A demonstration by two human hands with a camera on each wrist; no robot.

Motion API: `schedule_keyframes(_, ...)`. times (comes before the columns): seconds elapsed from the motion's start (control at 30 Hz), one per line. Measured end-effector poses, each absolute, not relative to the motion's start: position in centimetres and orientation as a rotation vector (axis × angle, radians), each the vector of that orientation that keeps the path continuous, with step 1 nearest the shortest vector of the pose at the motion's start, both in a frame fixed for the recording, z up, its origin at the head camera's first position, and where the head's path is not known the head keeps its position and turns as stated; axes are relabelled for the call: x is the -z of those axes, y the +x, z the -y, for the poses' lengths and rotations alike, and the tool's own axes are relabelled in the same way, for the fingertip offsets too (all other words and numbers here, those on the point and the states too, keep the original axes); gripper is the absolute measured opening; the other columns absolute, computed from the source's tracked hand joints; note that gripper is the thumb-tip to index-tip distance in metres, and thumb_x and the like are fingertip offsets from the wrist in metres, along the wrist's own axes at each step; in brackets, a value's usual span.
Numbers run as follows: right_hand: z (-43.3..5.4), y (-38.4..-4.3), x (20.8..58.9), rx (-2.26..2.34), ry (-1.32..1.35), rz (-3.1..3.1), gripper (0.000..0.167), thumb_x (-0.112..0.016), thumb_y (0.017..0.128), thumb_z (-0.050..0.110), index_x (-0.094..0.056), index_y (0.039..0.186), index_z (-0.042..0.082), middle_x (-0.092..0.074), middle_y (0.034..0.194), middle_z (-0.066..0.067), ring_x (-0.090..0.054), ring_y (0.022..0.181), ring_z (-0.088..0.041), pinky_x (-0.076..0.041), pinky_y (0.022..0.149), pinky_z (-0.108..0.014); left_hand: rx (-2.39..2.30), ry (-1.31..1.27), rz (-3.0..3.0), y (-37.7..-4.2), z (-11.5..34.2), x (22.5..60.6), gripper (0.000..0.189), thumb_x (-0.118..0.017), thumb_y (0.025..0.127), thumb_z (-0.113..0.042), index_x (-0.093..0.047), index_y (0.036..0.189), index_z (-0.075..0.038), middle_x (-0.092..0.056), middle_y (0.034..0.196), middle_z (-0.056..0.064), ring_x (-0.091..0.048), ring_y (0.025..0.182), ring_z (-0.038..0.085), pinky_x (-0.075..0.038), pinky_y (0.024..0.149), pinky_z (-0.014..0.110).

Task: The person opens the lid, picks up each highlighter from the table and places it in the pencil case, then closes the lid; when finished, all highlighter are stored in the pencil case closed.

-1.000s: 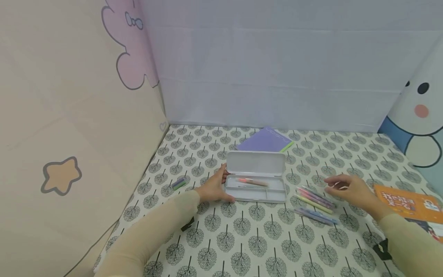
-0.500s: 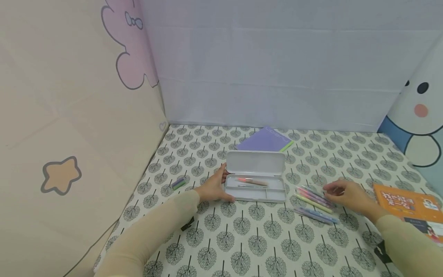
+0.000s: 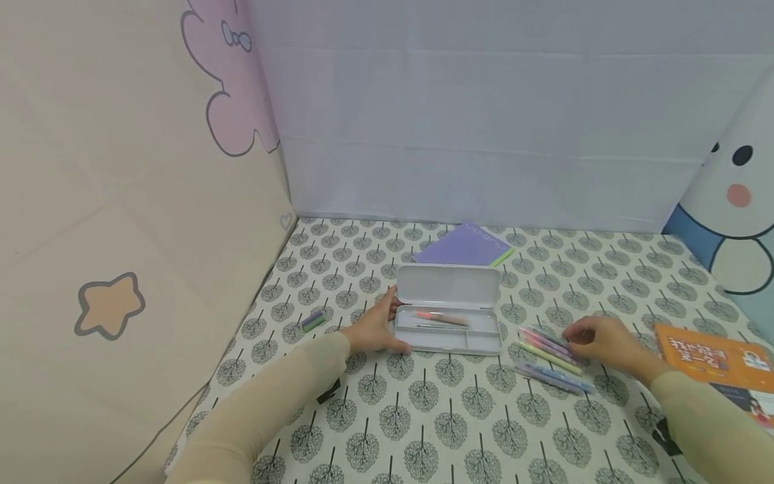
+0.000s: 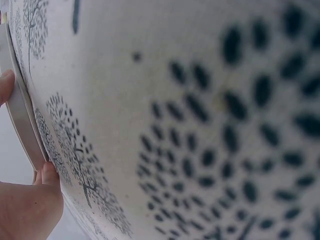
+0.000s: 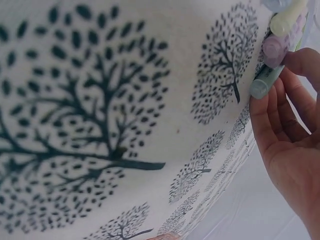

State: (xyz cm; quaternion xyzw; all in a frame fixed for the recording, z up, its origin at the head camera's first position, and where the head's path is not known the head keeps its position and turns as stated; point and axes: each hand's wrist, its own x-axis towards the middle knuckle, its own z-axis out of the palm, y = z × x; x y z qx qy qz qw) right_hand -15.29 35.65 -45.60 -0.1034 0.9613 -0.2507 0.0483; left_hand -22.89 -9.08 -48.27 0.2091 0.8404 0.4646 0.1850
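Observation:
An open white pencil case [image 3: 447, 287] lies on the patterned cloth, with an orange-tipped pen [image 3: 444, 318] and a thin rod in its back compartment. My left hand [image 3: 371, 329] grips the case's left end, thumb at the front corner and fingers behind; in the left wrist view the fingertips press its side. To the right of the case lie several coloured pens, among them a yellow one [image 3: 549, 356] and a blue one [image 3: 562, 378]. My right hand [image 3: 607, 344] pinches the end of a grey-green pen [image 5: 266, 82], the farthest of the group, between thumb and fingers.
A purple booklet [image 3: 462, 245] lies behind the case. An orange book [image 3: 713, 353] sits at the right, near the right forearm. Left of the case are two small sticks, purple and green [image 3: 314, 324]. Cloth walls rise at the back and sides.
My right hand has come slightly left and down to the pens, and its thumb and fingers have closed on the grey-green pen's end. The left hand stays on the case.

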Motion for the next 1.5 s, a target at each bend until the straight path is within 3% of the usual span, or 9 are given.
schedule_keyframes(0.27, -35.3, -15.5, 45.5, 0.77, -0.353, -2.897, 0.016, -0.077, 0.077, 0.014, -0.074, 0.092, 0.008, -0.066, 0.077, 0.006, -0.056, 0.068, -0.001, -0.051, 0.059, -0.02, -1.306, 0.577, -2.37, -22.9, 9.1, 48.4, 0.138, -0.096, 0.051, -0.024, -0.005, 0.155, -0.024, -0.048, 0.131, -0.001, -0.051, 0.121, 0.017, -0.04, 0.111, 0.035)
schedule_keyframes(0.7, -33.4, -16.6, 43.1, 0.838, -0.496, -2.924, 0.015, -0.073, 0.081, 0.01, -0.073, 0.097, 0.01, -0.066, 0.082, 0.005, -0.057, 0.072, 0.002, -0.054, 0.064, -0.02, -1.303, 0.574, -2.363, -22.8, 9.1, 48.1, 0.135, -0.095, 0.052, -0.023, -0.007, 0.154, -0.025, -0.048, 0.13, -0.001, -0.051, 0.12, 0.016, -0.04, 0.111, 0.034)
schedule_keyframes(1.5, -22.7, -21.2, 42.0, 0.968, -0.838, -2.732, 0.014, -0.072, 0.078, 0.002, -0.073, 0.09, 0.009, -0.069, 0.085, 0.001, -0.06, 0.076, -0.005, -0.056, 0.069, -0.02, -1.277, 0.574, -2.375, -22.5, 9.0, 47.6, 0.136, -0.095, 0.053, -0.025, -0.004, 0.155, -0.024, -0.045, 0.135, 0.002, -0.049, 0.125, 0.019, -0.037, 0.114, 0.035)
